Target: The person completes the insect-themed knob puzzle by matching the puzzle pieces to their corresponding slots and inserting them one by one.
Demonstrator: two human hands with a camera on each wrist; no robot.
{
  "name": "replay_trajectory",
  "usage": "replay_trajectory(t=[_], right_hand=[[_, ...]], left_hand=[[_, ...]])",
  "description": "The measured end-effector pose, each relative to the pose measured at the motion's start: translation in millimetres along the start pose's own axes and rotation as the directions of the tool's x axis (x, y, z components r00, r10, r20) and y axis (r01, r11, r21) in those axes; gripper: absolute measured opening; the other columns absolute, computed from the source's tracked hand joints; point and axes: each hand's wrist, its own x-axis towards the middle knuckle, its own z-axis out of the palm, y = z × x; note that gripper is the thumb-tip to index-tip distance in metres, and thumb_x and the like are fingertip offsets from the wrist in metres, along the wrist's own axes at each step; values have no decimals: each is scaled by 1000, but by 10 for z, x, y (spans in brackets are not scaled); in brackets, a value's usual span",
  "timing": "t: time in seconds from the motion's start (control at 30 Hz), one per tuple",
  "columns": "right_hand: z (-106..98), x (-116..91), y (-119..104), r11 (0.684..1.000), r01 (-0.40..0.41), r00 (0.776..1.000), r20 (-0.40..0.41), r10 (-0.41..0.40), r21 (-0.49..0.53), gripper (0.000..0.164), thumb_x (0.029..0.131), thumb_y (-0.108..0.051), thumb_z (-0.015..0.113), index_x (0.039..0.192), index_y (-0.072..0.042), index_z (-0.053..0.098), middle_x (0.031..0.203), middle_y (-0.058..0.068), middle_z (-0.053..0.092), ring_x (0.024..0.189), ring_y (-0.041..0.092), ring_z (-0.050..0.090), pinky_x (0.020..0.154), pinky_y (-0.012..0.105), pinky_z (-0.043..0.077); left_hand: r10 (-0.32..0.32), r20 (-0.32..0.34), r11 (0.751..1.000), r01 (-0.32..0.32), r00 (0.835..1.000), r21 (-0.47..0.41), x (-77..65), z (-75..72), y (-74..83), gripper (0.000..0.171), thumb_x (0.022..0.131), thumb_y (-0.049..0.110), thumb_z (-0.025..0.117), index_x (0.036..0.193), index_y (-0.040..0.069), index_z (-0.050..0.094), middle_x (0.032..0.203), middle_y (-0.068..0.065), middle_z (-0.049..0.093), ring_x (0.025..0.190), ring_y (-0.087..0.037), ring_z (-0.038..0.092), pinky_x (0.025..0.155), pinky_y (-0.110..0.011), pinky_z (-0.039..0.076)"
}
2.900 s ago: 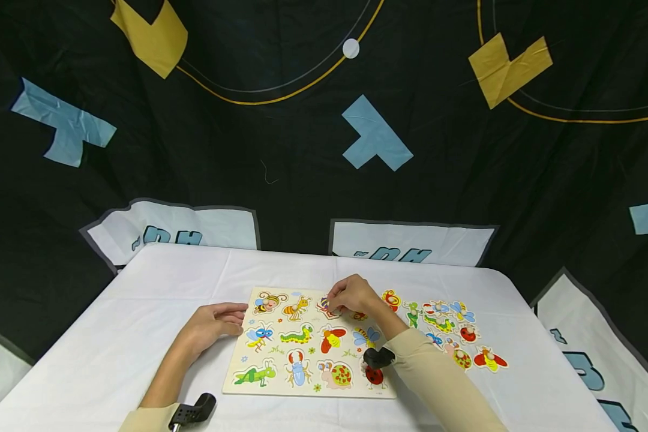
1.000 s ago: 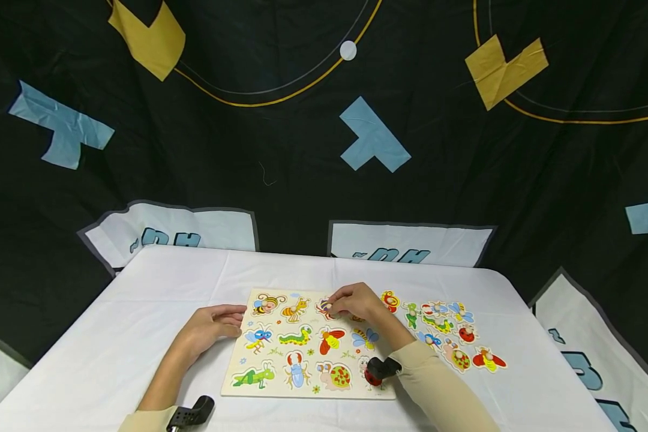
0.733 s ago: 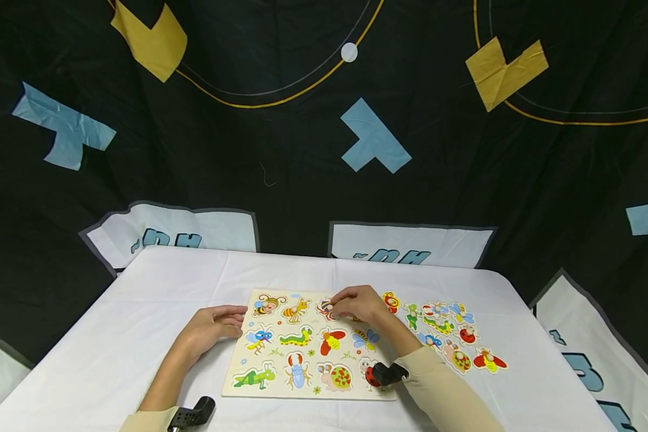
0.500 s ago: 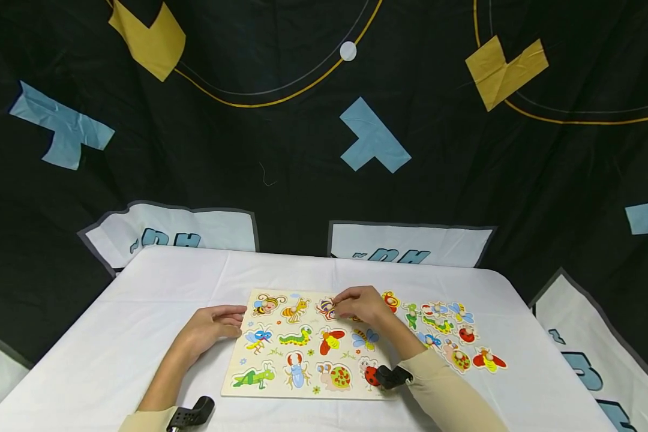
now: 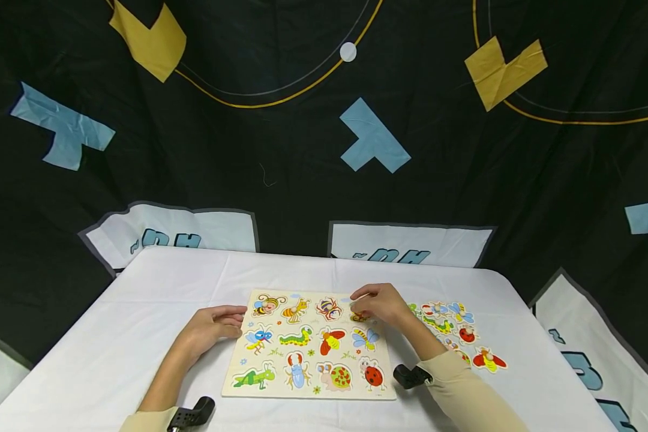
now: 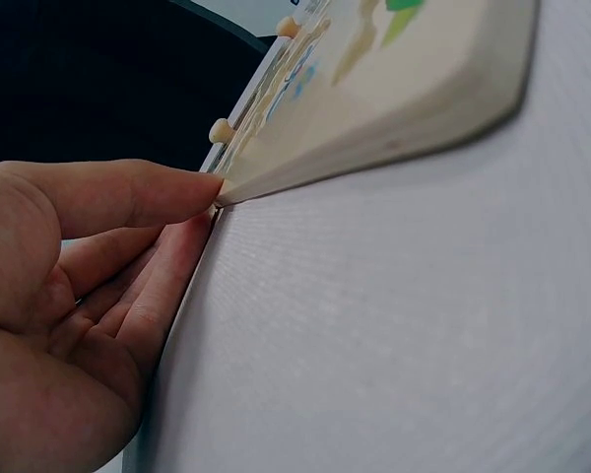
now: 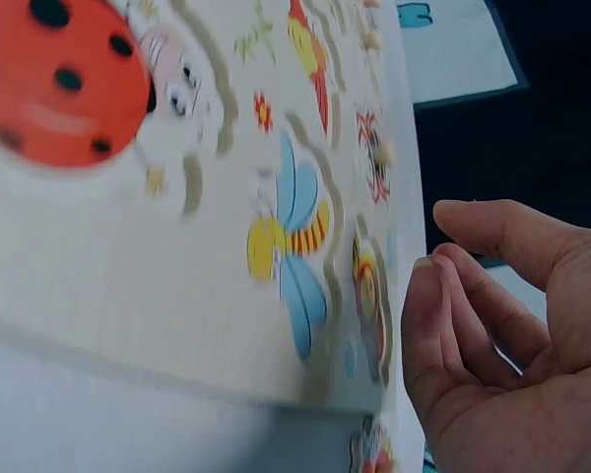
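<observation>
In the head view a wooden insect puzzle board lies on the white table. My left hand touches the board's left edge with nearly straight fingers and thumb; the left wrist view shows the thumb tip at that edge. A spider piece with a round knob sits in the top row, beside a bee piece and an ant-like piece. My right hand hovers by the top right corner, thumb apart from the fingers and nothing between them. It partly covers the picture there, a butterfly in the right wrist view.
Several loose knobbed insect pieces lie right of the board, among them a green caterpillar, a ladybird and a red-winged bug. My right forearm covers part of them. A black cloth hangs behind the table.
My right hand has let go of the spider piece, which stays on the board, and has moved right. It now hides a loose piece seen earlier. My left hand has stayed put.
</observation>
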Motion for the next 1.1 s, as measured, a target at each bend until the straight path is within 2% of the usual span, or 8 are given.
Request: replay_trajectory(t=[0.3, 0.57, 0.87, 1.1], right_hand=[[-243, 12, 144, 999, -28, 998, -57, 29, 19, 24, 80, -16, 83, 102, -6, 78, 77, 2, 72, 71, 18, 63, 67, 31, 51], [-445, -25, 225, 999, -44, 996, -83, 42, -18, 29, 82, -18, 81, 106, -4, 77, 86, 4, 74, 76, 20, 67, 73, 35, 54], [-541, -7, 342, 995, -94, 987, -136, 87, -42, 23, 84, -22, 80, 103, -9, 77, 98, 6, 76, 79, 20, 67, 74, 32, 50], [-582, 34, 413, 991, -127, 978, -173, 118, -46, 24, 85, -24, 79, 104, -10, 78, 101, 7, 75, 82, 21, 65, 72, 30, 48]], left_hand=[[3, 6, 1000, -3, 1000, -1, 4, -7, 12, 59, 77, 3, 80, 134, 0, 63, 110, -9, 75, 95, -13, 69, 81, -18, 48], [-7, -1, 1000, 7, 1000, 2, 2, -5, 5, 60, 77, 3, 80, 134, 0, 63, 111, -10, 75, 94, -13, 69, 80, -18, 48], [-10, -6, 1000, 10, 1000, 3, 5, -8, 2, 60, 77, 3, 80, 134, 0, 64, 109, -9, 75, 93, -13, 69, 81, -18, 47], [-9, -7, 1000, 9, 1000, 2, 8, 2, -1, 59, 76, 2, 80, 133, -1, 64, 108, -8, 75, 94, -13, 69, 81, -18, 48]])
